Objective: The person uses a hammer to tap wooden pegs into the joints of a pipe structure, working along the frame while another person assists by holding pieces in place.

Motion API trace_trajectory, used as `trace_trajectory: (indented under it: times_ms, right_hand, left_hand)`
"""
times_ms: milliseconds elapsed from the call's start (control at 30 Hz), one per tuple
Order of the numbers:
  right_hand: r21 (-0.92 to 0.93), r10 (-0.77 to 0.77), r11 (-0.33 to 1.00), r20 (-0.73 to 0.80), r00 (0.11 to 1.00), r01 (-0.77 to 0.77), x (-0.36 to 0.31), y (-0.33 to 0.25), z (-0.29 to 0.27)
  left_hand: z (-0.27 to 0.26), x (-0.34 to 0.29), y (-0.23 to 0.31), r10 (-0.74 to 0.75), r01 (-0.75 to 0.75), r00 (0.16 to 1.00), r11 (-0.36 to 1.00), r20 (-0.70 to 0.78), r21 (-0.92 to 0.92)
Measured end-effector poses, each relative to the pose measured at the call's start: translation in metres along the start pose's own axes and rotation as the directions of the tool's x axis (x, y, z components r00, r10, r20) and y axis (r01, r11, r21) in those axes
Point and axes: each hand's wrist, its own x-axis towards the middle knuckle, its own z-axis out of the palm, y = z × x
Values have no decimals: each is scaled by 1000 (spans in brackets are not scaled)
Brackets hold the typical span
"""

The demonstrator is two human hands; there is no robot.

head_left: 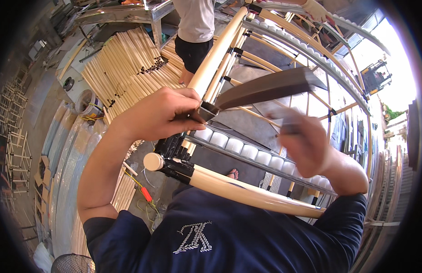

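- While our left hand (pixel 163 113) pinches the dark strap (pixel 265 86) at the frame joint (pixel 177 157), we keep it taut and flat
- Our right hand (pixel 302 141) is motion-blurred; we cannot tell its grip, so we judge it best to guide it slowly
- We see the strap as brown, wide and flat, stretching up and right from the pale cane frame across our lap, whose joints carry black binding
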Motion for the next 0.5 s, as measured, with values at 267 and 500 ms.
trace_trajectory:
  times_ms: [267,500]
  right_hand:
    - [125,37,992,-115,993,-23,-5,-3,-3]
    - [-15,146,989,21,989,-146,8,-18,-8]
  left_hand:
    - [-1,-3,1,-37,37,999,999,18,28]
    - [-1,-6,-2,40,-39,999,998,-6,58]
